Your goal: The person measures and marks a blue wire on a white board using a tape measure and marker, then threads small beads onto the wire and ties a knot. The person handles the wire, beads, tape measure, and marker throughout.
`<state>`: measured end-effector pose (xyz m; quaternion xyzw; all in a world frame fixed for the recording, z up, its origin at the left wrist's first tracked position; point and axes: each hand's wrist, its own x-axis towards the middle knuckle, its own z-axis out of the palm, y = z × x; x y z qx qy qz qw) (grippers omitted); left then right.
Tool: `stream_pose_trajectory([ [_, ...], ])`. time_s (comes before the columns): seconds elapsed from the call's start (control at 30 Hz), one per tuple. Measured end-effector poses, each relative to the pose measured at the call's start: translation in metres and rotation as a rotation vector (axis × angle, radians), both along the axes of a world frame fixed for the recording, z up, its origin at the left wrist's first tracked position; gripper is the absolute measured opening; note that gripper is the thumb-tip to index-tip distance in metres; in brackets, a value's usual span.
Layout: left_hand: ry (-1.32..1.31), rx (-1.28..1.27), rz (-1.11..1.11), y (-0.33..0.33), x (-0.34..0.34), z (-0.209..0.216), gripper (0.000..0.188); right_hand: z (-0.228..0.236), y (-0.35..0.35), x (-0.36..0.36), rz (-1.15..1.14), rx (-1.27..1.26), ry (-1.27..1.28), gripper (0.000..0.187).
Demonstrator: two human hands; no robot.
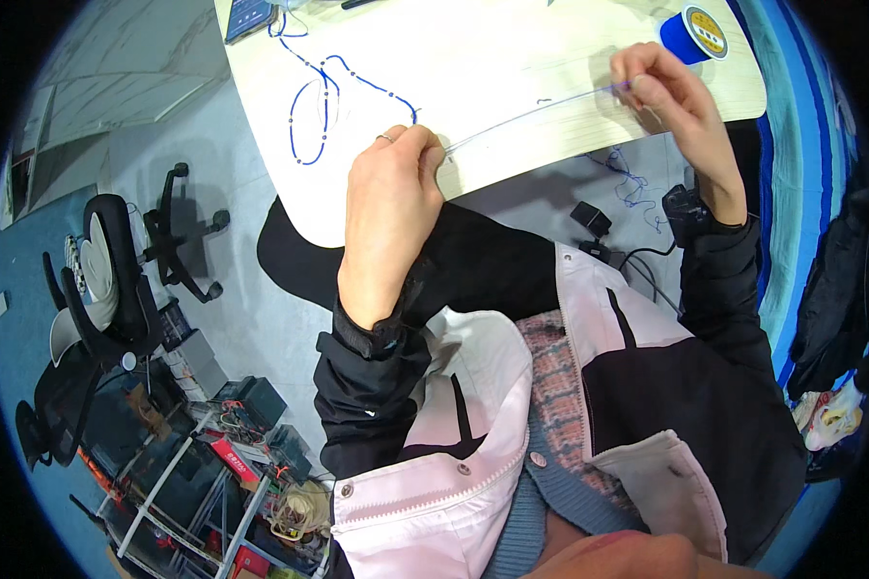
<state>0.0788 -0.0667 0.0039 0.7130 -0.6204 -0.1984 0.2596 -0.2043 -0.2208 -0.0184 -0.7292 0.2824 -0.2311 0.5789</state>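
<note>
My left hand (pixel 392 183), a ring on one finger, pinches the end of a blue braided cord (pixel 326 106) with small dark beads or knots along it. The cord loops across the table to the left of this hand. From those fingers a thin thread (pixel 526 118) runs taut, up and to the right. At its other end, my right hand (pixel 681 106) closes its thumb and fingers on the thread, just above the tabletop. A spool of blue thread (pixel 684 41) with a yellow and white label lies beside the right hand.
A phone (pixel 249 17) rests at the far left of the pale table (pixel 512 58). Tangled blue thread (pixel 632 183) and a black power adapter (pixel 590 219) with cables are below the near edge. An office chair (pixel 106 280) and a cluttered metal rack (pixel 193 482) stand left.
</note>
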Motion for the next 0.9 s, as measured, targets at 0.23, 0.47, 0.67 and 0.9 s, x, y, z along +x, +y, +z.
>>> stream_pose_trajectory([
  [0.23, 0.091, -0.021, -0.005, 0.000, 0.006, 0.001, 0.002, -0.010, 0.001, 0.003, -0.069, 0.044, -0.088, 0.027],
  [0.47, 0.077, -0.027, -0.015, -0.001, 0.006, 0.000, 0.003, 0.003, -0.007, -0.006, -0.038, -0.122, 0.061, 0.024],
  [0.67, 0.081, -0.008, -0.015, 0.000, 0.001, 0.002, 0.003, 0.026, -0.007, -0.012, 0.108, -0.181, 0.242, 0.022],
  [0.9, 0.050, 0.004, -0.015, 0.004, 0.002, 0.011, 0.003, 0.039, -0.011, -0.005, 0.167, -0.696, 0.461, 0.013],
])
